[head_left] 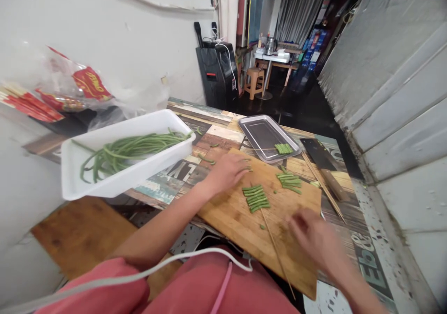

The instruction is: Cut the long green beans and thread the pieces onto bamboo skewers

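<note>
A wooden cutting board (pixel 244 221) lies on the table before me. My left hand (pixel 228 169) rests at the board's far left edge, fingers curled down toward small bean pieces. A row of cut green bean pieces (pixel 256 198) sits threaded on a thin bamboo skewer (pixel 275 251) that runs toward me. My right hand (pixel 312 237) hovers over the board's right end, blurred by motion, to the right of the skewer. A second pile of cut beans (pixel 289 181) lies further right on the board.
A white tub (pixel 104 183) holding long green beans (pixel 129 151) overhangs the table at left. A metal tray (pixel 260 134) with a few bean pieces stands beyond the board. A cleaver (pixel 319 158) and spare skewers (pixel 323 188) lie at right, beside a grey wall.
</note>
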Demonstrator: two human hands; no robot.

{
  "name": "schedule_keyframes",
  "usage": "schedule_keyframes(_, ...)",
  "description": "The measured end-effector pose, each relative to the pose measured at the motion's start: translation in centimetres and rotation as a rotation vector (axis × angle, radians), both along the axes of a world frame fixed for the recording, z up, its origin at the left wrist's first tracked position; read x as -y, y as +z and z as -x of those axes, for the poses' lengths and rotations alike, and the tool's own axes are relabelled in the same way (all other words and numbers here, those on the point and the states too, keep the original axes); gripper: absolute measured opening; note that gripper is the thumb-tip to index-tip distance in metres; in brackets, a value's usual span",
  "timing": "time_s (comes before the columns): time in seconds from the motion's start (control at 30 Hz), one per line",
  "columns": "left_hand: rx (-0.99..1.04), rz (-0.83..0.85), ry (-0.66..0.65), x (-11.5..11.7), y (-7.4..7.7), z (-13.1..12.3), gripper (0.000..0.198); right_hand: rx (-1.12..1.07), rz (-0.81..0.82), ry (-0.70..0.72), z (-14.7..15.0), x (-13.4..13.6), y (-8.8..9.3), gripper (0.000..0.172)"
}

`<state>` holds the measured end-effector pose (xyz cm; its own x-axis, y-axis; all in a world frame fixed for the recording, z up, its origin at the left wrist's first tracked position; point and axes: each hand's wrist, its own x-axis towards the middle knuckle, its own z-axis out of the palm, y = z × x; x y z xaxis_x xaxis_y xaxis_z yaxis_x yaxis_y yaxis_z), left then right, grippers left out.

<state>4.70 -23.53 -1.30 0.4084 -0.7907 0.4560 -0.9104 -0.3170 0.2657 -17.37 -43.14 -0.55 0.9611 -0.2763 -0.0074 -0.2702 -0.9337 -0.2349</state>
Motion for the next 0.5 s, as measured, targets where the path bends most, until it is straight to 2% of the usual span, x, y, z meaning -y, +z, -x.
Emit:
schedule_keyframes(0.03,-0.016,0.046,-0.001,0.3,0.3,0.4,0.024,0.001,-0.032,0.068,1.3,-1.7,-0.6,0.032)
schedule_keyframes(0.1,-0.06,0.085,0.017,0.6,0.8,1.5,0.026,0.061,0.013,0.082,3.2,-4.1,-1.7,0.028)
schedule_keyframes(0.17,-0.11,0.036,0.024,0.5,0.9,2.6,0.026,0.095,0.053,0.066,4.2,-5.5,-2.3,0.025)
schedule_keyframes(0.27,-0.192,-0.065,0.019,0.0,0.2,4.3,0.027,0.049,0.06,0.061,4.2,-6.1,-2.3,0.021)
schedule_keyframes(0.37,-0.265,-0.058,0.048,-0.6,-1.1,5.4,0.025,-0.066,0.027,0.04,3.5,-6.1,-1.8,0.019)
schedule_keyframes(0.43,-0.271,-0.002,0.072,-1.0,-2.1,5.8,0.025,-0.129,-0.073,0.008,3.0,-5.8,-1.6,0.018)
schedule_keyframes(0.5,-0.235,0.04,0.073,-1.3,-2.8,6.2,0.034,-0.15,-0.244,-0.019,2.6,-5.2,-1.5,0.017)
